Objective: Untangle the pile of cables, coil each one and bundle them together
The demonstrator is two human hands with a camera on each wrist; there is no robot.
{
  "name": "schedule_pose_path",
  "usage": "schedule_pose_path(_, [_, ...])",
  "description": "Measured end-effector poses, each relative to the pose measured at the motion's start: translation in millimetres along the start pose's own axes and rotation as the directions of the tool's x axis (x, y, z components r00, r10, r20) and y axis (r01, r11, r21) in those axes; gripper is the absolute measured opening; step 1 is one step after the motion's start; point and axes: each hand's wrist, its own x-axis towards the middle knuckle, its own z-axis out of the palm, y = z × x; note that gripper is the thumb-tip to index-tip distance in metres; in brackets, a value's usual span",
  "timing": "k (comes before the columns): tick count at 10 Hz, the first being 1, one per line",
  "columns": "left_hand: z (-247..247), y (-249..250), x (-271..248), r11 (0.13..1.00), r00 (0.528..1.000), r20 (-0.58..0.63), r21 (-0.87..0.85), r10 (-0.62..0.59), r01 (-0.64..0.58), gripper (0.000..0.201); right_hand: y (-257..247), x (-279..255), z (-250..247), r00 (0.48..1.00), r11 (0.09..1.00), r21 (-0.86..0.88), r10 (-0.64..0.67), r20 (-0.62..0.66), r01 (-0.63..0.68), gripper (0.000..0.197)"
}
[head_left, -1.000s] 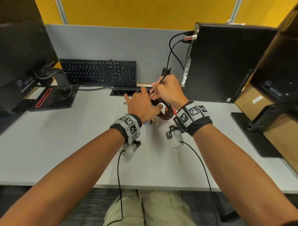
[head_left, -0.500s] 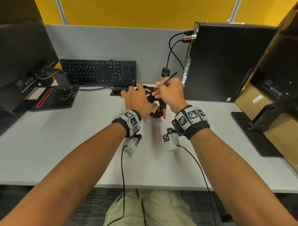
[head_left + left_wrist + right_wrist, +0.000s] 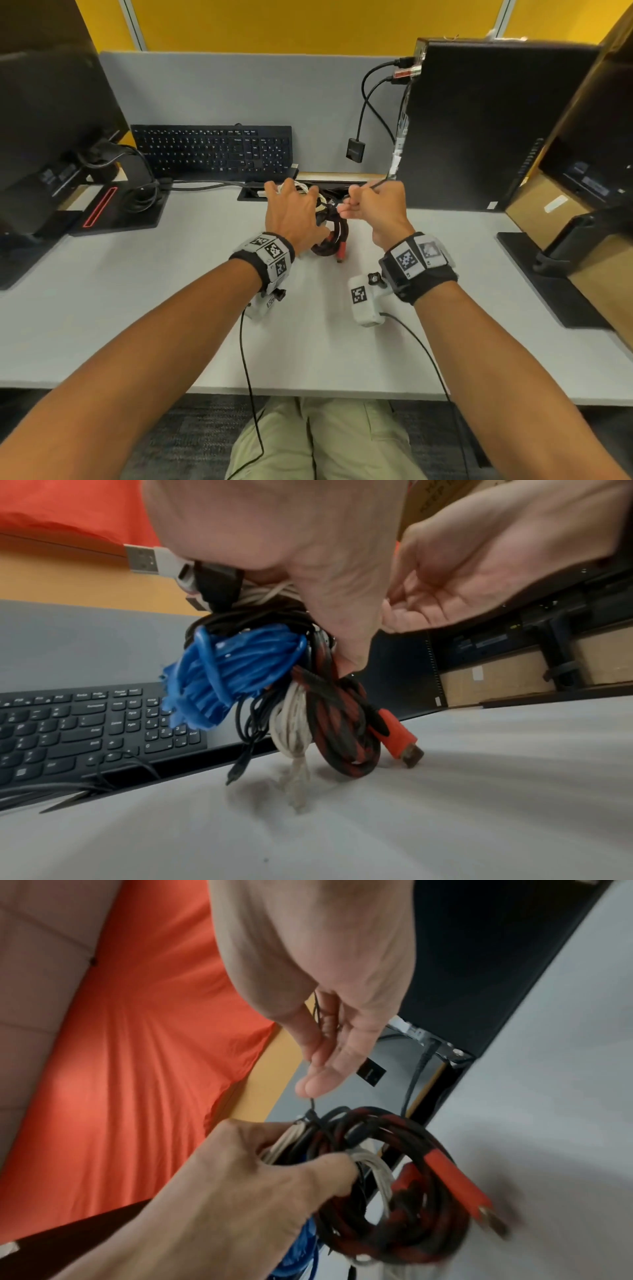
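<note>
The left hand (image 3: 294,212) grips the bundle (image 3: 274,674) of coils, blue, white, black and red-black, held upright with its lower loops near or touching the tabletop (image 3: 137,308). The right hand (image 3: 373,209) pinches a thin black tie (image 3: 312,1104) that runs to a knot on the bundle's top. The step looks like cinching the binding. To do it well, keep the left grip firm so no coil slips, pull the tie straight away from the knot, and watch the loose red plug (image 3: 397,734) does not snag.

head view looks down, wrist views close, all share cable bundle (image 3: 330,229)
</note>
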Motion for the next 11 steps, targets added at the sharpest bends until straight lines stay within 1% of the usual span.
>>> schedule_pose_path(1, [-6.6, 9.2, 4.4, 1.000, 1.000, 0.024, 0.024, 0.018, -0.019, 0.059, -14.7, 5.8, 8.9, 0.997, 0.987, -0.145, -0.074, -0.007, 0.072, 0.011])
schedule_pose_path(2, [-8.9, 17.0, 5.3, 0.999, 0.999, 0.042, -0.043, 0.002, 0.000, 0.045, -22.1, 11.8, 17.0, 0.995, 0.974, -0.212, -0.095, -0.036, 0.085, 0.011])
schedule_pose_path(3, [-2.6, 19.1, 3.3, 0.994, 0.995, 0.098, -0.105, -0.017, 0.027, 0.042, -20.5, 12.0, 16.1, 0.996, 0.976, -0.202, -0.085, -0.032, 0.077, 0.012])
schedule_pose_path(4, [0.9, 9.0, 6.8, 0.941, 0.976, 0.214, -0.320, -0.041, 0.110, 0.051, -12.3, 7.2, 11.1, 0.992, 0.977, -0.180, -0.103, 0.073, 0.115, 0.021])
schedule_pose_path(5, [-1.3, -4.9, 11.8, 0.805, 0.956, 0.282, -0.546, -0.085, 0.232, 0.044, -5.9, 5.3, -0.5, 0.955, 0.950, -0.202, -0.190, 0.230, 0.238, 0.025])
schedule_pose_path(6, [-3.3, -17.2, 11.0, 0.644, 0.932, 0.318, -0.679, -0.174, 0.352, 0.039, 2.3, 7.9, -12.2, 0.903, 0.864, -0.340, -0.253, 0.346, 0.372, 0.029])
schedule_pose_path(7, [-5.5, -22.1, 7.1, 0.610, 0.914, 0.339, -0.683, -0.223, 0.402, 0.043, 15.7, 7.7, -13.4, 0.871, 0.732, -0.506, -0.255, 0.419, 0.457, 0.037])
schedule_pose_path(8, [-11.9, -29.9, 2.3, 0.625, 0.923, 0.337, -0.684, -0.186, 0.376, 0.048, 25.5, 8.1, -14.5, 0.857, 0.687, -0.550, -0.223, 0.464, 0.476, 0.043])
schedule_pose_path(9, [-29.1, -44.2, -4.4, 0.583, 0.951, 0.286, -0.756, -0.115, 0.298, 0.066, 31.8, 9.7, -22.2, 0.861, 0.648, -0.622, -0.106, 0.498, 0.439, 0.055])
schedule_pose_path(10, [-39.3, -58.2, -6.7, 0.608, 0.976, 0.215, -0.769, -0.044, 0.198, 0.046, 39.0, 11.3, -30.4, 0.868, 0.653, -0.660, 0.009, 0.497, 0.371, 0.065])
schedule_pose_path(11, [-43.5, -75.4, -10.4, 0.616, 0.983, 0.149, -0.766, -0.105, 0.182, 0.031, 44.3, 11.2, -41.9, 0.887, 0.621, -0.716, 0.072, 0.457, 0.318, 0.068])
